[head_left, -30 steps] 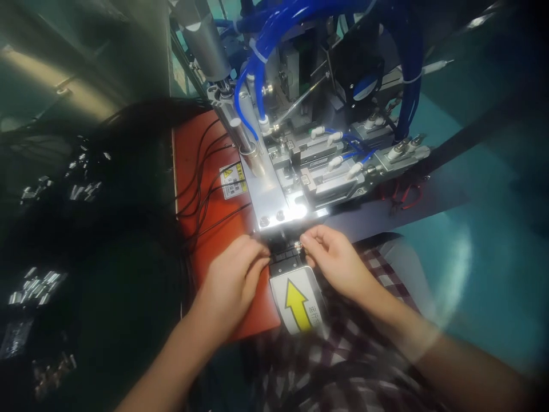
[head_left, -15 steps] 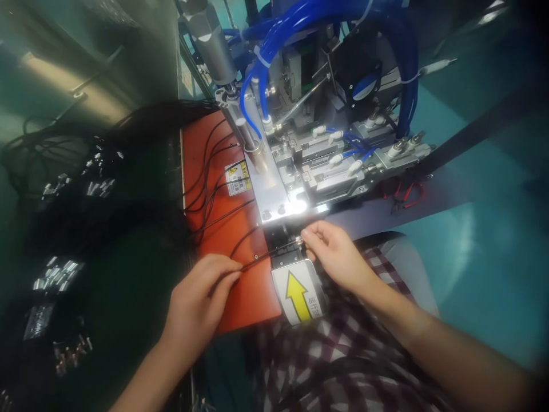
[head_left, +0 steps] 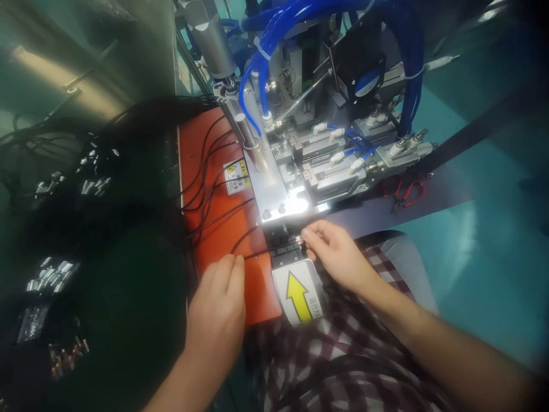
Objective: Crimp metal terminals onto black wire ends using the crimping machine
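A thin black cable point(head_left: 268, 250) runs between my two hands, over the edge of an orange plate point(head_left: 261, 292). My left hand point(head_left: 218, 306) is closed around the cable on the plate, knuckles up. Thumb and forefinger of my right hand point(head_left: 330, 249) pinch the cable's shiny metal connector point(head_left: 299, 240) at the front of the machine's dark track point(head_left: 285, 249). The fingertips partly hide the connector. Just below it is a white cover with a yellow arrow point(head_left: 298, 294).
Pneumatic cylinders point(head_left: 338, 177) and blue hoses point(head_left: 291, 26) stand behind my hands. Several black cables cross the orange plate beside a warning label point(head_left: 237, 176). Red-handled pliers point(head_left: 403, 197) lie to the right. Bundles of cables with metal ends point(head_left: 54, 274) are on the left.
My left hand has turned over and shifted right along the cable, its fingers now folded over it. My right hand has stayed at the connector.
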The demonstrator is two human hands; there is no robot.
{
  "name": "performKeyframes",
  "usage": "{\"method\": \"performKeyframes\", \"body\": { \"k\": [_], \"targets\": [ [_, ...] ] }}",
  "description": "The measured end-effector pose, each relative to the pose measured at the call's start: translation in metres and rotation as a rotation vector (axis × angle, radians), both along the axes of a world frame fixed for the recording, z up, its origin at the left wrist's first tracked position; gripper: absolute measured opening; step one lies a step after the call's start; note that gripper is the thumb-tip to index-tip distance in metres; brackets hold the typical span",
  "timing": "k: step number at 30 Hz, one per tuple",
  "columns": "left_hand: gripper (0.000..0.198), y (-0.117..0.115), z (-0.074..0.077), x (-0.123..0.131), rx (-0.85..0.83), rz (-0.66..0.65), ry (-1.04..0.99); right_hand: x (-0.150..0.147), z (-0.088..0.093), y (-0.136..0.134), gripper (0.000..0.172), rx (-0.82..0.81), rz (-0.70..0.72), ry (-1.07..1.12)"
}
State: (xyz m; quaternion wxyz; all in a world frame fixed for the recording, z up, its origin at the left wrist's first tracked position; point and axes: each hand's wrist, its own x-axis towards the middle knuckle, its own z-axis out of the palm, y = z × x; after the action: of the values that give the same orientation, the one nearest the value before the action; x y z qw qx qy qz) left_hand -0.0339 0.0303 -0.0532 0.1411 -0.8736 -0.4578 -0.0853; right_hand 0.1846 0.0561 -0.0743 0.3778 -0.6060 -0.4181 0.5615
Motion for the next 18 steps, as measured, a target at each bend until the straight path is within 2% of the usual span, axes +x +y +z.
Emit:
{"method": "performKeyframes", "body": {
  "k": [6, 12, 18],
  "targets": [
    [0.062, -0.013, -0.008, -0.001, -0.112, 0.086, -0.022, 0.000, 0.000, 0.001, 0.024, 0.010, 0.011, 0.000],
    [0.066, -0.012, -0.012, -0.003, -0.144, 0.101, -0.130, -0.002, -0.004, -0.002, 0.024, 0.052, -0.025, -0.012],
    [0.064, -0.012, -0.011, -0.002, -0.125, 0.079, -0.108, -0.002, -0.003, -0.002, 0.022, 0.013, -0.028, 0.029]
  ]
}}
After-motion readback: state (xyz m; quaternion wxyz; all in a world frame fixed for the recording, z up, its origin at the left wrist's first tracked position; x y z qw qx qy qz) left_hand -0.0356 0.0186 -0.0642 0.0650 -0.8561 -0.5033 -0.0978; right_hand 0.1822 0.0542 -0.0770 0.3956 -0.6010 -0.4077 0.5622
